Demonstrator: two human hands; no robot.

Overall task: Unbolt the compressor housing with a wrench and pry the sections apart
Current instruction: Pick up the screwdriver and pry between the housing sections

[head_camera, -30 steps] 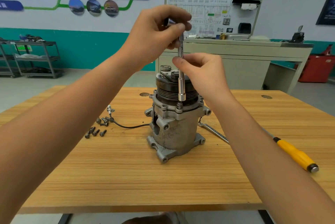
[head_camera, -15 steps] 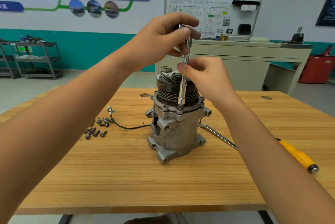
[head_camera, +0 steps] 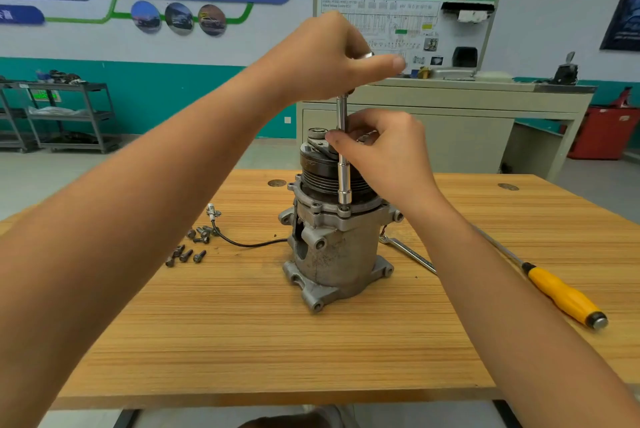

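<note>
The grip of the left hand (head_camera: 325,60) is clamped around the top end of the socket wrench (head_camera: 343,185), with the fingers curled over its head. The grip of the right hand (head_camera: 388,153) pinches the wrench shaft at mid-length, thumb and fingertips closed on the steel. The wrench stands nearly upright, and its socket sits on 1 flange bolt (head_camera: 344,208) at the front rim of the compressor housing (head_camera: 341,254).

The housing stands on end near the centre of the table (head_camera: 242,341), pulley (head_camera: 320,181) uppermost. The cast body appears heavy and rigid and should hold its place under light torque. Brace it if a bolt resists. The polished shaft looks slippery, so guide it low and turn from the top. For prying, the seam under the flange is the probable purchase point. Cast lugs may chip under side load.

Loose bolts (head_camera: 188,252) and a wire (head_camera: 242,243) lie left of the housing. A flat spanner (head_camera: 408,252) and a yellow-handled screwdriver (head_camera: 561,292) lie to its right.
</note>
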